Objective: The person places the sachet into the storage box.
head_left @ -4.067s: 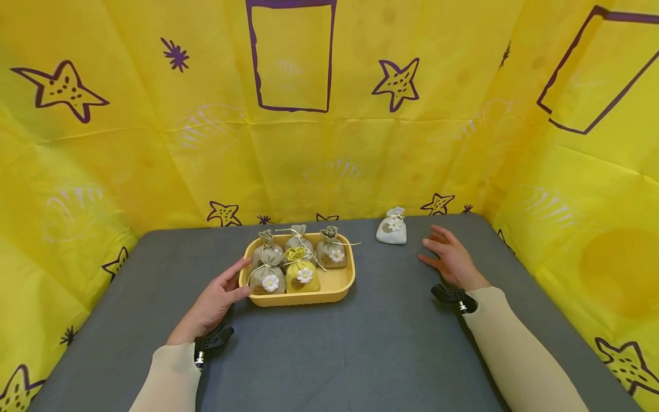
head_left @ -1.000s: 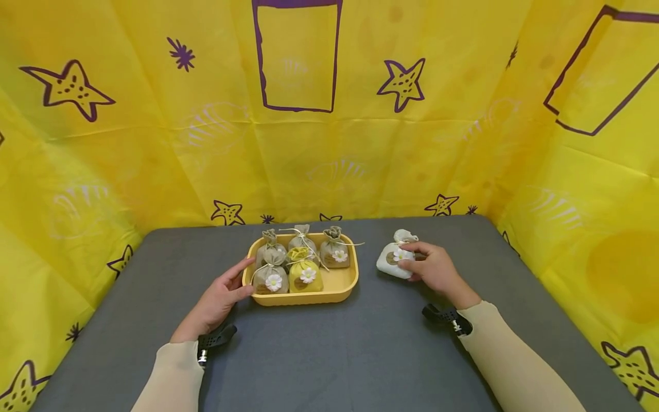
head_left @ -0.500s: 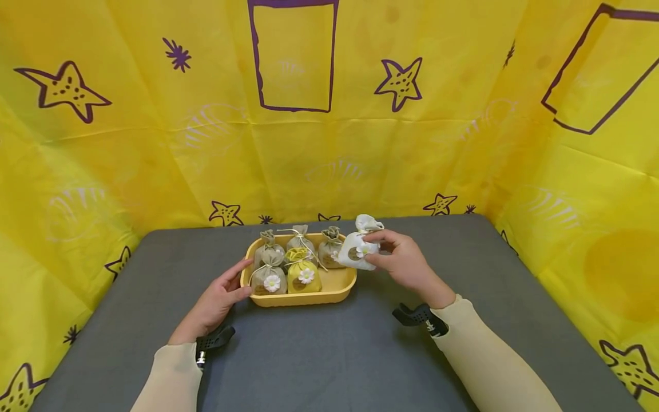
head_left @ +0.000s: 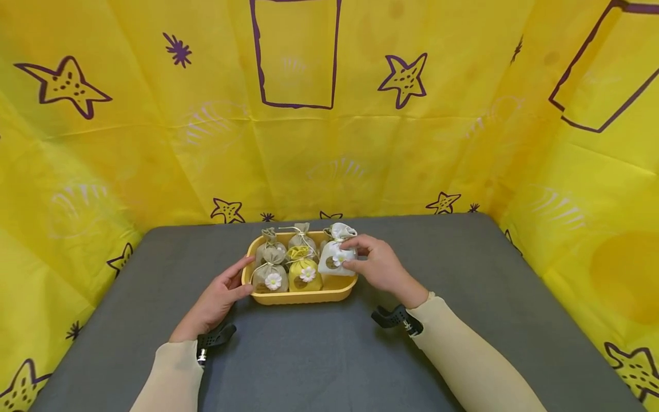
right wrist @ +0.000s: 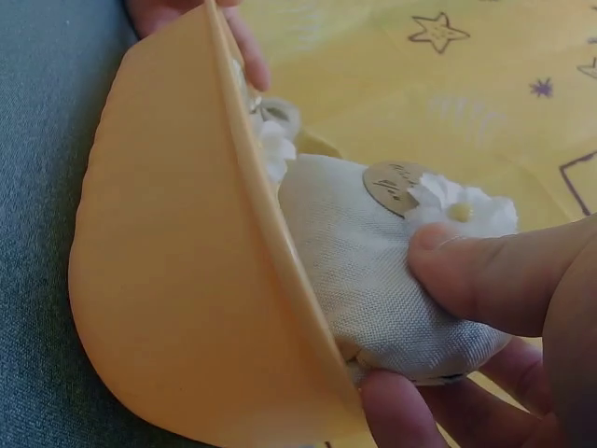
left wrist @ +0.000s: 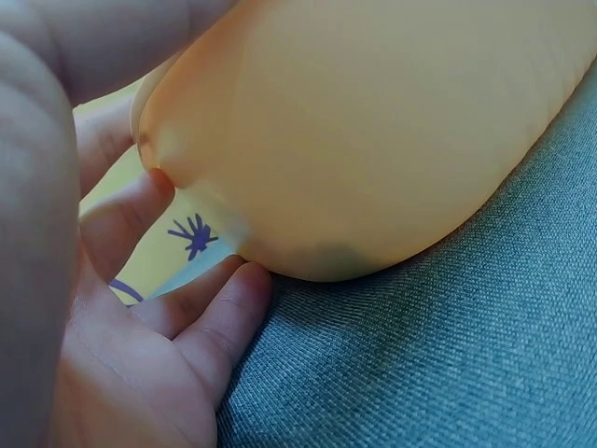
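In the head view my right hand (head_left: 378,264) pinches a white drawstring sachet (head_left: 329,264) over the right end of a yellow tray (head_left: 309,298). The right wrist view shows the thumb on the sachet's front, near its white flower and round tag, with fingers behind and below. My left hand (head_left: 218,300) holds the tray's left end, thumb at the front corner and fingers along the side. Inside the tray stand a yellow sachet (head_left: 305,277), a front grey-beige sachet (head_left: 270,279) and several more beige ones. The white sachet mostly hides the one at the back right.
A grey cloth (head_left: 319,355) covers the table. Yellow curtains (head_left: 360,149) with purple starfish drawings enclose the back and both sides. A black camera mount (head_left: 216,339) sits on my left wrist, another mount (head_left: 393,317) on the right.
My right hand took hold of the white sachet at the back right, lifted it and carried it left over the tray. My left hand has kept its place at the tray's end.
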A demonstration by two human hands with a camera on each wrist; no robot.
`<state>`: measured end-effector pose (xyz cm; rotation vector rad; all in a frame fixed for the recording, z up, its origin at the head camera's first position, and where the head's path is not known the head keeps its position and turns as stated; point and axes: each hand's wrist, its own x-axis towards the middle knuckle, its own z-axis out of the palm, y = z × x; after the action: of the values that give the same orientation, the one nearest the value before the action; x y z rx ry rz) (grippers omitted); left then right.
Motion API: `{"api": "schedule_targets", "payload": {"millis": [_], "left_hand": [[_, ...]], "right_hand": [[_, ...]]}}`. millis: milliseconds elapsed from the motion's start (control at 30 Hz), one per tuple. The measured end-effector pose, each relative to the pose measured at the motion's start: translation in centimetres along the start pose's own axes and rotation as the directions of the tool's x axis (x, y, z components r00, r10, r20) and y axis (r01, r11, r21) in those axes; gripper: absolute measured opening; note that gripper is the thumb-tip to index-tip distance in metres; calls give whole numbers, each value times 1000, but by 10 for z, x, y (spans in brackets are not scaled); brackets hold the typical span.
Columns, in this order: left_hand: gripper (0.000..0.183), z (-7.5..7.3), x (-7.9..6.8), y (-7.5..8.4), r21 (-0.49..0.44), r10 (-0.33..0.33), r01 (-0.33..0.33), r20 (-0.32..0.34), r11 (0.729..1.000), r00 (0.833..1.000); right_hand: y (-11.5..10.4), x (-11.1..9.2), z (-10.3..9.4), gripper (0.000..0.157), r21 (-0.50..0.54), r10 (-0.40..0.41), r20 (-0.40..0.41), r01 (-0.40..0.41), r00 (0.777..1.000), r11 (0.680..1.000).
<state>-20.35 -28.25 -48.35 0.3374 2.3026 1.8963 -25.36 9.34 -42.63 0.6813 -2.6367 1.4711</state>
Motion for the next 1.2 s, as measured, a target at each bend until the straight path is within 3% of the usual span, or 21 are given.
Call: {"api": "schedule_targets", "payload": {"millis": [300, 567, 800, 1067, 1200], "left_hand": [[67, -2, 4, -1, 5, 15, -15, 5, 1000, 1000], [67, -2, 4, -1, -8, 28, -27, 9, 1000, 1000], [67, 0, 1, -2, -26, 16, -16, 7, 1000, 1000], [66, 0, -1, 0, 14, -10, 10, -8, 1000, 1000], [66, 0, 0, 0, 9, -11, 11, -4, 1000, 1000]], "right_hand": [[10, 5, 5, 26, -52, -7, 21, 8, 1000, 999], [19, 6, 8, 25, -41, 3, 88, 1, 996, 999], [23, 5, 6, 27, -117, -37, 143, 54, 989, 992], [26, 3, 7, 31, -112, -55, 133, 70, 990, 991], [22, 4, 11, 33, -178, -58, 145, 84, 988, 980]]}}
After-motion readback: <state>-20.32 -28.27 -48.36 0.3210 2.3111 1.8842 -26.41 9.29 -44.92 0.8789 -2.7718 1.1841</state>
